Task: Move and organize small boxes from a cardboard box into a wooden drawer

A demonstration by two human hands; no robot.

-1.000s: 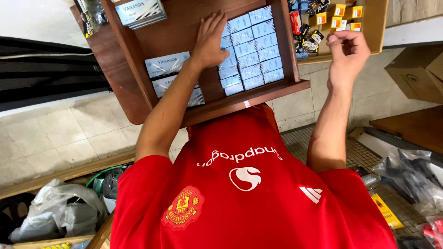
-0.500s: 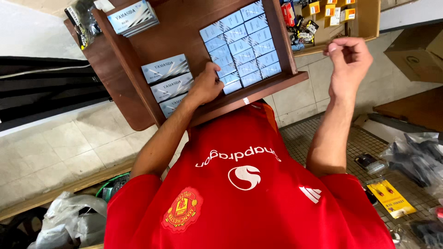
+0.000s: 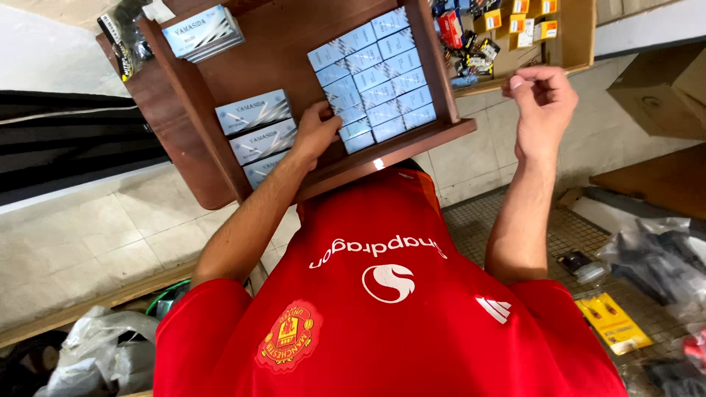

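We see a brown wooden shelf unit [image 3: 220, 158] filling the upper middle of the head view, split by an upright divider into two compartments. The right compartment holds a block of small blue-and-white boxes [image 3: 379, 70], packed edge to edge in rows, all alike, with glossy faces. The left compartment holds a stack of larger blue-and-white boxes [image 3: 254, 132], three showing, flat and oblong with silver streaks. One more box of that kind [image 3: 202, 31] lies apart, higher on the wood.

Beyond the shelf unit's right wall sits a cardboard tray [image 3: 566, 37] of small yellow, red and black packets.

Our left hand [image 3: 318, 131] rests at the divider, fingers touching the lower left edge of the small-box block, just beside the larger stack; the grip is narrow, and we cannot tell whether it closes on a box. Our right hand [image 3: 540, 103] is raised, well apart from the boxes, fingers curled loosely inward, nothing visible in it.
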